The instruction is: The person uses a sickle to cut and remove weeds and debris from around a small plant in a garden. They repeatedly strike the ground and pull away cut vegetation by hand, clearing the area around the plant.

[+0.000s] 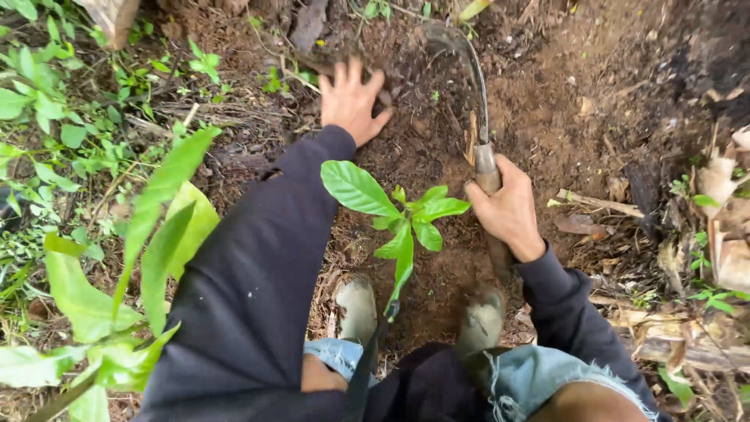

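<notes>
My left hand (351,100) reaches forward with fingers spread, pressing flat on loose brown soil (422,148). My right hand (508,207) is closed around the wooden handle of a sickle (478,117), whose curved dark blade arcs up and left into the dirt. A small green seedling (402,219) with broad leaves stands between my arms, just ahead of my two muddy rubber boots (358,306). Both arms wear dark long sleeves.
Leafy green weeds (70,117) crowd the left side, and a large-leaved plant (148,258) sits close at lower left. Dry leaves, husks and sticks (719,234) lie at the right. Bare earth slopes upward at the top right (601,86).
</notes>
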